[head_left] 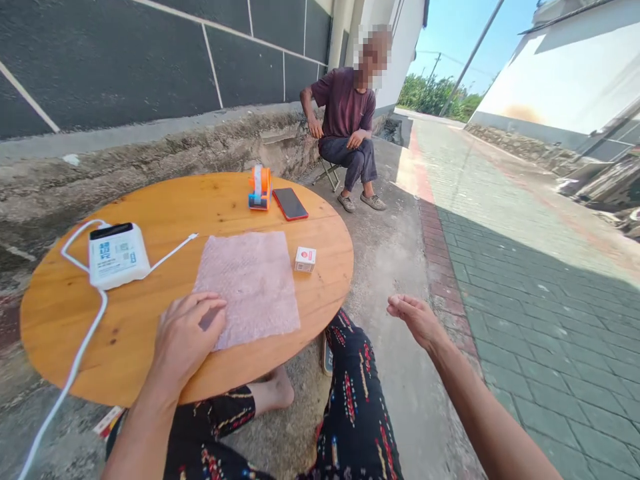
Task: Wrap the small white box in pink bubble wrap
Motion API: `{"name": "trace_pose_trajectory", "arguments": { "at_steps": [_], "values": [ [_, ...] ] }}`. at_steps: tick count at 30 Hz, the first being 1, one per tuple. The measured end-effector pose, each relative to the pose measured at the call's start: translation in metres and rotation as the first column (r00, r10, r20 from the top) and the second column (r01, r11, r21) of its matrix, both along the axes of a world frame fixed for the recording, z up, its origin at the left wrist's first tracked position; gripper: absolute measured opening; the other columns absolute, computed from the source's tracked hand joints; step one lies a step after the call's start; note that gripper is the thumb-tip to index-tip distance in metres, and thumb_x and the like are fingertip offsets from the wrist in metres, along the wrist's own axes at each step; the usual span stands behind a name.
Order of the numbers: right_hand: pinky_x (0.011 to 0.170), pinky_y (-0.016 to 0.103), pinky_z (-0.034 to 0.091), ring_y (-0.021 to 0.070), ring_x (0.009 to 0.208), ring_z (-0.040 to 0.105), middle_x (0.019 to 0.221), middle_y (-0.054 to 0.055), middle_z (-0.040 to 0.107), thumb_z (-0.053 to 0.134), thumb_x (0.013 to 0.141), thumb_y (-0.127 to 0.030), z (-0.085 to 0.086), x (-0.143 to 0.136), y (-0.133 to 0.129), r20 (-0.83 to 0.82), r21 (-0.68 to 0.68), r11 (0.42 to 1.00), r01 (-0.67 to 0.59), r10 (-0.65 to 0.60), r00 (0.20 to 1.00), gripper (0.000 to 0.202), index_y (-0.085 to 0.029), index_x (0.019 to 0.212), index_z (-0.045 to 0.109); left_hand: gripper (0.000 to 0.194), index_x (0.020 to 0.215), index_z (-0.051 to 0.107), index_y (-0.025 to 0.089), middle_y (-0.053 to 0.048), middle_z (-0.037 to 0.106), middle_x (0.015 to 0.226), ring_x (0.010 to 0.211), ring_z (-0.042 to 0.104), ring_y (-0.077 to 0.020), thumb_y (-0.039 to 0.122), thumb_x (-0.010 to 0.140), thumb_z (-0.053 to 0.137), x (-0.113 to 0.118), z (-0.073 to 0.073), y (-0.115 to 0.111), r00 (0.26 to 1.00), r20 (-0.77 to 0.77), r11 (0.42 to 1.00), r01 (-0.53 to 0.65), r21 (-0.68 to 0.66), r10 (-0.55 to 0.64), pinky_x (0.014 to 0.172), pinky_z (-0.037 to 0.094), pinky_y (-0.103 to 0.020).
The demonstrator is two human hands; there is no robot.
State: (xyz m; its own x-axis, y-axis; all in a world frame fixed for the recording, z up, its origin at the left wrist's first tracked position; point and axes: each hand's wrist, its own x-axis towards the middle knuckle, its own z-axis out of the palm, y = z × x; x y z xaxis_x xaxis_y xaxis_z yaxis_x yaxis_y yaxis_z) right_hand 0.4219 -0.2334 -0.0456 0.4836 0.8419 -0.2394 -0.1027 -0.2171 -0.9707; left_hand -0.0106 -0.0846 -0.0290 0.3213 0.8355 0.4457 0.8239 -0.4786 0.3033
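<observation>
A pinkish sheet that looks like bubble wrap (pixel 253 283) lies flat on the round wooden table (pixel 135 333). My left hand (pixel 189 330) rests at the sheet's near left edge, fingers stretched out and thumb apart from them. Off the table's right side, my right hand (pixel 413 317) hangs in the air with its fingers pinched together; whether anything is between them I cannot make out. Just right of the sheet stands a small white box with a red mark (pixel 305 259), touched by neither hand.
Toward the back stand an orange tape dispenser (pixel 259 188) and a dark phone with a red edge (pixel 291 204). On the left are a white package (pixel 118 257) and a white cable (pixel 83 347). A person (pixel 345 113) sits on a folding stool beyond the table.
</observation>
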Motion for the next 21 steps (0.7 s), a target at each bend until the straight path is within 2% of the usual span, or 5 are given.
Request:
{"name": "trace_pose_trajectory", "arguments": {
  "at_steps": [9, 14, 18, 20, 21],
  "values": [
    [0.074, 0.03, 0.049, 0.0161, 0.072, 0.062, 0.082, 0.006, 0.066, 0.081, 0.055, -0.049, -0.018, 0.009, -0.01, -0.016, -0.083, 0.994, 0.077, -0.078, 0.997, 0.041, -0.015, 0.073, 0.068, 0.019, 0.087, 0.066, 0.024, -0.004, 0.066, 0.105, 0.1, 0.057, -0.0269, 0.032, 0.082, 0.049, -0.001, -0.002, 0.002, 1.0, 0.017, 1.0, 0.019, 0.0, -0.019, 0.09, 0.042, -0.043],
    [0.075, 0.032, 0.049, 0.0183, 0.071, 0.064, 0.074, 0.004, 0.065, 0.077, 0.048, -0.053, -0.043, 0.016, -0.023, 0.099, -0.211, 0.968, 0.138, -0.119, 0.988, 0.044, -0.017, 0.07, 0.066, 0.018, 0.088, 0.067, 0.024, -0.003, 0.065, 0.106, 0.099, 0.057, -0.0252, 0.029, 0.082, 0.051, 0.0, 0.0, -0.001, 1.0, 0.022, 1.0, 0.001, -0.009, -0.001, 0.089, 0.042, -0.041],
    [0.064, 0.046, 0.05, 0.0286, 0.059, 0.065, 0.052, 0.002, 0.058, 0.074, 0.031, -0.055, -0.058, -0.019, -0.057, 0.234, -0.355, 0.914, 0.194, -0.114, 0.966, 0.046, -0.022, 0.053, 0.053, 0.017, 0.088, 0.067, 0.024, -0.001, 0.065, 0.105, 0.101, 0.056, -0.0224, 0.024, 0.081, 0.052, 0.003, 0.003, -0.004, 0.999, 0.047, 0.999, -0.018, -0.039, 0.02, 0.089, 0.041, -0.038],
    [0.058, 0.051, 0.048, 0.0349, 0.056, 0.066, 0.048, 0.002, 0.056, 0.069, 0.033, -0.061, -0.055, -0.053, -0.089, 0.264, -0.405, 0.897, 0.174, -0.068, 0.962, 0.047, -0.023, 0.051, 0.049, 0.016, 0.088, 0.067, 0.024, -0.001, 0.066, 0.104, 0.1, 0.056, -0.0214, 0.02, 0.08, 0.053, 0.004, 0.005, -0.004, 0.998, 0.061, 0.999, -0.015, -0.037, 0.017, 0.089, 0.041, -0.037],
    [0.06, 0.052, 0.049, 0.0372, 0.063, 0.068, 0.054, 0.004, 0.061, 0.067, 0.038, -0.063, -0.051, -0.071, -0.108, 0.277, -0.422, 0.893, 0.157, -0.038, 0.96, 0.044, -0.024, 0.055, 0.053, 0.016, 0.088, 0.067, 0.024, -0.001, 0.066, 0.104, 0.1, 0.056, -0.0213, 0.019, 0.08, 0.054, 0.004, 0.005, -0.004, 0.998, 0.064, 0.999, -0.013, -0.039, 0.016, 0.088, 0.04, -0.037]
  ]
}}
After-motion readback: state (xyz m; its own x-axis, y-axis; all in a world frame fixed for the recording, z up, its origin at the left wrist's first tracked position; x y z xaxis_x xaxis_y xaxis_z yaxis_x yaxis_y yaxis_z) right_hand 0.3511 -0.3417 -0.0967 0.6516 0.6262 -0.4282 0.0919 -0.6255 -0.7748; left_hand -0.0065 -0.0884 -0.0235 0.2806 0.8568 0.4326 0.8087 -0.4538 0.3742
